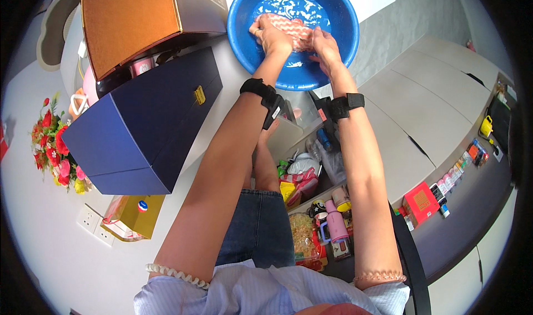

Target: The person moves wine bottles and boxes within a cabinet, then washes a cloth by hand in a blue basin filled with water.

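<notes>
A blue plastic basin (291,82) holds shallow water with bright reflections. Over the water, a wet cloth (291,30) with orange-pink and white zigzag stripes is bunched between both hands. My left hand (272,37) grips its left end, a ring showing on one finger. My right hand (327,48) pinches the right end near the basin's right wall. Some fingertips are hidden behind the cloth. Each forearm wears a black strap, the left strap (260,91) and the right strap (345,105).
Left of the basin stand a brown box (131,19) and a dark blue box (162,107), with artificial flowers (52,144) beyond. A pink bottle (335,221) and mugs crowd a surface below the right arm. A red box (420,204) sits on the dark counter (470,202) at right.
</notes>
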`<state>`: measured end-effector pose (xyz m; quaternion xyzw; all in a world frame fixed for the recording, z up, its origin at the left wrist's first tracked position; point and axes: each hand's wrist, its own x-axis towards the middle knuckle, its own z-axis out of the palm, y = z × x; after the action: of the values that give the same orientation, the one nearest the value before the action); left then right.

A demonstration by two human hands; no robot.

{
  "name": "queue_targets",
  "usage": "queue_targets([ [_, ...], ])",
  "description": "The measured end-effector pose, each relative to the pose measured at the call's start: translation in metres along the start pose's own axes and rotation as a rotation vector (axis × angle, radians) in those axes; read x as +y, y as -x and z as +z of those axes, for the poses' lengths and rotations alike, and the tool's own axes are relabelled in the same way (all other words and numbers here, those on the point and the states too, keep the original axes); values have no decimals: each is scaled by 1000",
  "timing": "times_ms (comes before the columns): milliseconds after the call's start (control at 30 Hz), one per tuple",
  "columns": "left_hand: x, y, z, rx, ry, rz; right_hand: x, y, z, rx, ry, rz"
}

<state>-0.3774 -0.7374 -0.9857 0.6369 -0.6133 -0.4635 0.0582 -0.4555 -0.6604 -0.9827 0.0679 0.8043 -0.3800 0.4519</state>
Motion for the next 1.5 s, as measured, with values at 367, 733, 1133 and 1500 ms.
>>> queue_targets([
  [367, 11, 58, -23, -272, 335, 540, -2, -12, -7, -718, -1076, 188],
  [733, 28, 70, -34, 2, 75, 833, -17, 16, 10, -636, -1046, 151],
  [1133, 27, 26, -33, 38, -95, 690, -10, 20, -9, -756, -852, 55],
  [1500, -9, -15, -12, 30, -421, 290, -2, 20, -6, -25, -17, 17],
])
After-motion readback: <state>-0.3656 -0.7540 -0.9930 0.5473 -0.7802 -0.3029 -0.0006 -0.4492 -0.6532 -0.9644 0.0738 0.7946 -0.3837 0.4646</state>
